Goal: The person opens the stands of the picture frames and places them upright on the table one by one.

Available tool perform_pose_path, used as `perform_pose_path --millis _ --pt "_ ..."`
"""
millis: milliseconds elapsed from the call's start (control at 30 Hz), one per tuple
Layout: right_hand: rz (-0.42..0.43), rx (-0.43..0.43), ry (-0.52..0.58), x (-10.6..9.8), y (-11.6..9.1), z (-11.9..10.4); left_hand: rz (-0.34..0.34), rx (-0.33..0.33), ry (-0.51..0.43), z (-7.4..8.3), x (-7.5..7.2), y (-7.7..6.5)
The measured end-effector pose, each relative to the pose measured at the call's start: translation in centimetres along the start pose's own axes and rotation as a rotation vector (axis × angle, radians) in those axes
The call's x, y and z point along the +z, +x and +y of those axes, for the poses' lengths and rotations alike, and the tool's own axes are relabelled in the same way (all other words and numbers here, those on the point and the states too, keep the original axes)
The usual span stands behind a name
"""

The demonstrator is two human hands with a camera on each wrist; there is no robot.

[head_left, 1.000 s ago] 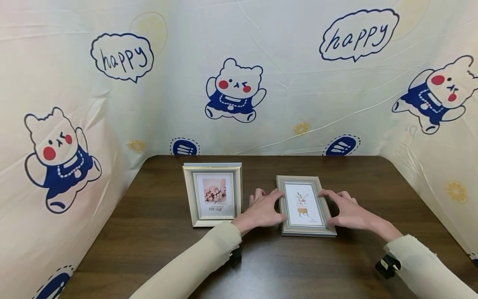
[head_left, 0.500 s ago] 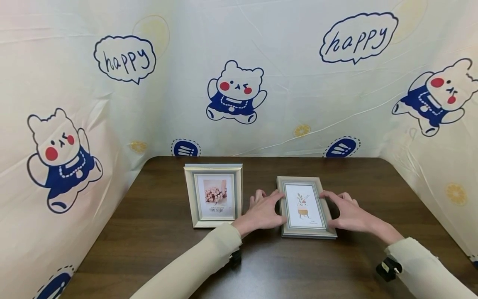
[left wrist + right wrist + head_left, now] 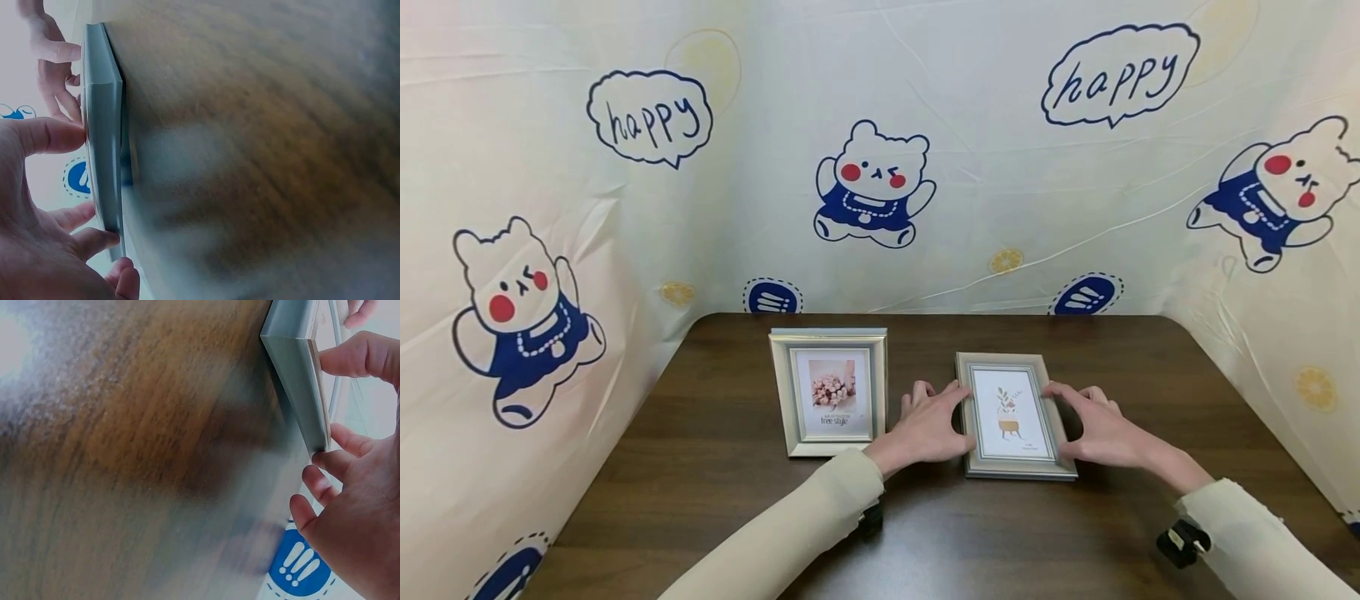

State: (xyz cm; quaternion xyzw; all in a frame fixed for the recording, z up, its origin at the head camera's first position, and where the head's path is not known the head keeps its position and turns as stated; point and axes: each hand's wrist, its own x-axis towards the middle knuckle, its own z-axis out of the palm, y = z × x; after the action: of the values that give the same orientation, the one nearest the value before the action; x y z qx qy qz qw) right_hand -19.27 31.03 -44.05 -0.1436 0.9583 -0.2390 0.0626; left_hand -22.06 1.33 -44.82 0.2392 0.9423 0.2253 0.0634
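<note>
In the head view a silver-beige picture frame lies face up right of centre, its print showing a plant in an orange pot. My left hand holds its left edge, thumb toward the near end and fingers further back. On the opposite edge my right hand has a similar hold. Thumb and fingertips touch the frame's rim in the left wrist view, and the right wrist view has my right thumb on the frame's border. A second picture frame with a pink flower print stands upright to the left.
The dark wooden table carries both frames. A pale curtain printed with cartoon bears and "happy" bubbles closes off the back and sides. The standing frame is close to my left wrist.
The head view shifted very slightly at first. Both hands stay at the edges of the lying picture frame, and neither frame visibly moves on the table.
</note>
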Motion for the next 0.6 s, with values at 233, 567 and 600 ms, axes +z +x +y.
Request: perform_pose_path --millis 233,567,600 --pt "0.024 -0.018 -0.004 -0.05 -0.19 -0.26 0.016 0.0 0.007 0.03 0.2 -0.23" --pt "0.055 -0.035 -0.006 0.01 -0.47 -0.29 0.026 0.013 0.001 0.23 -0.03 -0.55" --pt "0.06 -0.038 -0.007 0.02 -0.5 -0.3 0.028 0.016 0.005 0.26 -0.07 -0.61"
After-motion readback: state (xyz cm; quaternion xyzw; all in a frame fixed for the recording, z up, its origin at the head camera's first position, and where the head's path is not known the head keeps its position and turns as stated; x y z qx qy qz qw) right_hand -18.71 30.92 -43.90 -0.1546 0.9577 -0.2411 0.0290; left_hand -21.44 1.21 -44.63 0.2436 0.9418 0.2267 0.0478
